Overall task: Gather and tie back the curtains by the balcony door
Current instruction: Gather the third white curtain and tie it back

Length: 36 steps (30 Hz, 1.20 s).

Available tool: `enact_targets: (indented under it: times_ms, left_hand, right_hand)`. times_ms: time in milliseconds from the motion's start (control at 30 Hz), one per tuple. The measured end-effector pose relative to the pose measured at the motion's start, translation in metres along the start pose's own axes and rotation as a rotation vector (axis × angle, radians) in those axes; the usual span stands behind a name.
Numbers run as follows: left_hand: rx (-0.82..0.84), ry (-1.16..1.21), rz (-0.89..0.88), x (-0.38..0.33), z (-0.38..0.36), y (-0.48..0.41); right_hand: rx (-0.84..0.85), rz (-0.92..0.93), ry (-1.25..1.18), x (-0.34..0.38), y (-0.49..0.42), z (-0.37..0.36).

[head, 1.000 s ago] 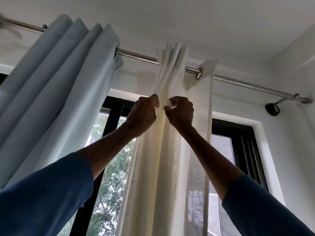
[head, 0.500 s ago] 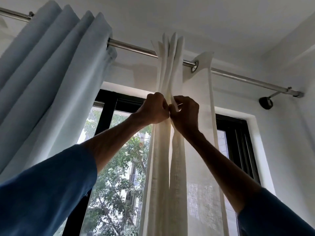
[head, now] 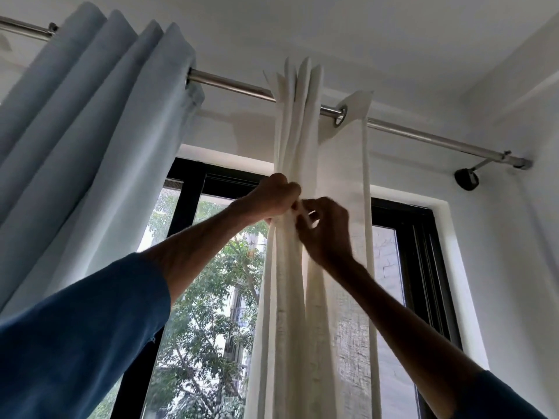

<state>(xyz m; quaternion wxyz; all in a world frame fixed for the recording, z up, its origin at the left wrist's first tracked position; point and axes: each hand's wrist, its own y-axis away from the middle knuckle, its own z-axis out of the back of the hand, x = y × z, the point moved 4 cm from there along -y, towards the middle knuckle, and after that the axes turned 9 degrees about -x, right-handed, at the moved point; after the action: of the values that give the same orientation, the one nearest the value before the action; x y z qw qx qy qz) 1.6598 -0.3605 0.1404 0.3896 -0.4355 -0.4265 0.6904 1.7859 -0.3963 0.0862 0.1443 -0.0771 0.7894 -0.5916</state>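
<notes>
Both our hands work at the gathered white curtain, high in the middle of the frame.

The blue curtain (head: 84, 140) fills the upper left in deep folds, hanging from the metal rod (head: 423, 136) that slants across the top towards its bracket (head: 466, 179) at the right. The white curtain (head: 290, 297) hangs bunched in the centre before the black-framed window (head: 187, 189). Our left hand (head: 273, 196) is closed round the bunched folds; our right hand (head: 325, 228), touching it, pinches a small strip of white cloth at the same spot. Blue sleeves (head: 75, 337) fill the lower corners.
</notes>
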Motion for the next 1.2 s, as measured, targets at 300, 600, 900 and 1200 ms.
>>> enact_targets:
  times_ms: [300, 600, 900, 1200]
  left_hand:
    - [-0.208, -0.228, 0.003, 0.021, 0.005, -0.003]
    - [-0.319, -0.299, -0.188, 0.027, 0.006, 0.001]
    - [-0.309, -0.382, -0.321, 0.036, 0.006, 0.003]
    - [-0.174, -0.253, -0.317, 0.037, -0.001, 0.042]
  right_hand:
    - [0.158, 0.064, -0.170, 0.007, 0.003, 0.033]
    - [-0.087, -0.485, 0.187, -0.083, -0.064, 0.041]
    - [0.179, -0.006, 0.071, 0.065, -0.092, -0.040]
    - [0.020, -0.145, 0.030, 0.002, -0.027, 0.008]
